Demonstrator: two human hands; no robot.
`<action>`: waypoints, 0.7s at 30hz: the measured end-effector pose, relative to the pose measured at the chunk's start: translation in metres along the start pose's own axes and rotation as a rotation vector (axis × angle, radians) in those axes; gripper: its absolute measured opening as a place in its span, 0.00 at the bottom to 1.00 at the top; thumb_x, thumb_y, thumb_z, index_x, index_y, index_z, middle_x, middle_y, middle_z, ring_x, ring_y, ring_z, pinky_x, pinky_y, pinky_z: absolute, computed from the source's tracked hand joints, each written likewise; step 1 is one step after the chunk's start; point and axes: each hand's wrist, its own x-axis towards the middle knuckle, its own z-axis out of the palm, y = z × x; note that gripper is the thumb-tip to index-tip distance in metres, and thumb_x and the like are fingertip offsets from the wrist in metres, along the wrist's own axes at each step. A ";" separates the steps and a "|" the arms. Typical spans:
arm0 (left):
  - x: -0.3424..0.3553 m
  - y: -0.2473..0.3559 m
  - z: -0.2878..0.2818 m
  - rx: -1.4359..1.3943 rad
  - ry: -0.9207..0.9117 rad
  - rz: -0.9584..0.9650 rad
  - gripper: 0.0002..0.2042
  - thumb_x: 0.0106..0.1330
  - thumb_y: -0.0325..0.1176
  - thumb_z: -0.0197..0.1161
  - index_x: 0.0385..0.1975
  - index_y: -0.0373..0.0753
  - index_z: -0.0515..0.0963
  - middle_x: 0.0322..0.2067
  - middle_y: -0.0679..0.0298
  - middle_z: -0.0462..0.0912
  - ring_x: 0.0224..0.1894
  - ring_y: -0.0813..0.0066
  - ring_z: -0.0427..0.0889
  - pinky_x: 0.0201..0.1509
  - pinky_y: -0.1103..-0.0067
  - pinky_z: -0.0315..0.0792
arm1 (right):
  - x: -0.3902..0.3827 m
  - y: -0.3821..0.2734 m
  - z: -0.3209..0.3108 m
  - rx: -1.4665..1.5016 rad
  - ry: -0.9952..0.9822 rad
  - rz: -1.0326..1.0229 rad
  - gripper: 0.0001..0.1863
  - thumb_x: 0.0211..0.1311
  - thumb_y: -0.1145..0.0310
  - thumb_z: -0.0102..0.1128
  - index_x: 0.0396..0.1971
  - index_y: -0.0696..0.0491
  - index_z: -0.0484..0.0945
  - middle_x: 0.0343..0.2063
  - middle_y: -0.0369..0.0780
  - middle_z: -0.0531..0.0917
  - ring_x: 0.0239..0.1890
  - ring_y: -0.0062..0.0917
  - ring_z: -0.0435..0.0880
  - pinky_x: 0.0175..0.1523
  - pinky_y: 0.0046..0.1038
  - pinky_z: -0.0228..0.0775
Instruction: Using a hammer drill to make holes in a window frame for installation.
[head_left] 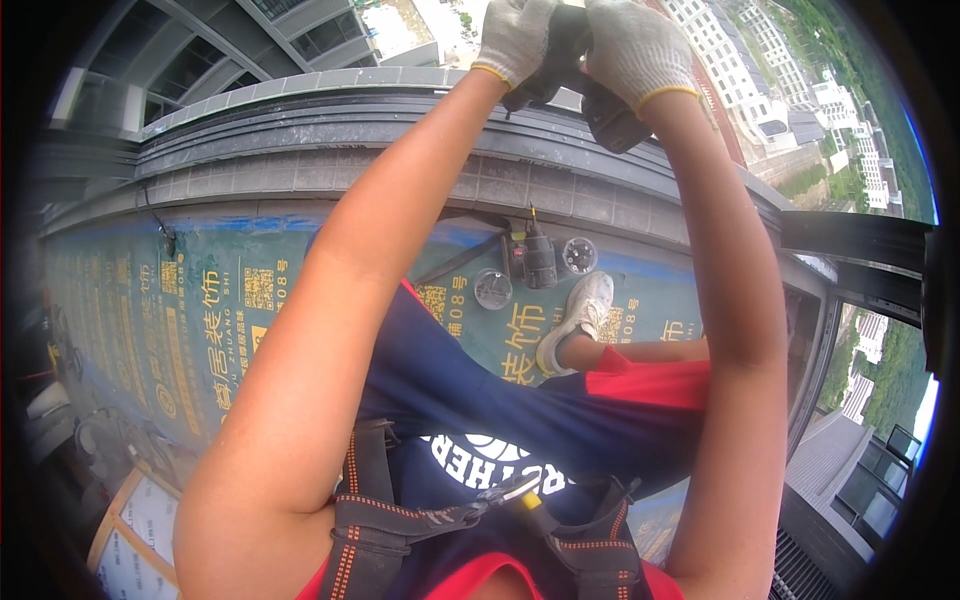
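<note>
Both my arms stretch out to the top of the view. My right hand (640, 50), in a white knit glove with a yellow cuff, is closed round the handle of a dark cordless drill (615, 118), its battery block hanging below. My left hand (517, 42), gloved the same way, grips the other side of the drill; its fingertips are partly cut off by the upper edge. The drill's tip and what it points at are hidden.
A second drill (538, 258) lies on the green printed floor sheet (330, 300) between two round clear tubs (492, 288) of small parts. Dark window rails (330, 140) run along the ledge, with a long drop to buildings beyond. A harness strap (370, 510) crosses my chest.
</note>
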 end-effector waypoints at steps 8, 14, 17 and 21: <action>-0.001 0.003 -0.002 0.055 -0.020 0.076 0.17 0.76 0.39 0.53 0.22 0.41 0.76 0.19 0.74 0.74 0.23 0.85 0.69 0.26 0.79 0.65 | 0.000 0.000 0.000 -0.027 -0.005 -0.019 0.10 0.52 0.61 0.70 0.30 0.51 0.88 0.29 0.47 0.89 0.35 0.41 0.91 0.42 0.40 0.82; -0.003 0.007 0.000 0.074 -0.017 0.102 0.17 0.76 0.39 0.53 0.23 0.41 0.77 0.20 0.74 0.74 0.24 0.86 0.70 0.28 0.80 0.66 | -0.001 0.000 0.000 -0.006 -0.003 -0.009 0.10 0.51 0.62 0.71 0.30 0.51 0.88 0.29 0.48 0.89 0.34 0.41 0.91 0.42 0.40 0.82; -0.005 0.007 0.000 0.020 -0.023 0.054 0.17 0.76 0.39 0.53 0.24 0.40 0.77 0.20 0.74 0.75 0.24 0.86 0.70 0.28 0.80 0.66 | 0.000 -0.002 -0.003 0.002 -0.028 0.003 0.11 0.51 0.61 0.72 0.30 0.52 0.88 0.28 0.48 0.89 0.34 0.41 0.90 0.42 0.40 0.82; -0.004 0.004 -0.002 0.039 -0.009 0.055 0.17 0.76 0.40 0.54 0.24 0.40 0.78 0.20 0.74 0.76 0.24 0.86 0.71 0.28 0.79 0.67 | -0.001 -0.001 -0.002 0.015 -0.019 -0.019 0.10 0.51 0.61 0.72 0.30 0.51 0.88 0.29 0.47 0.89 0.35 0.41 0.90 0.42 0.40 0.82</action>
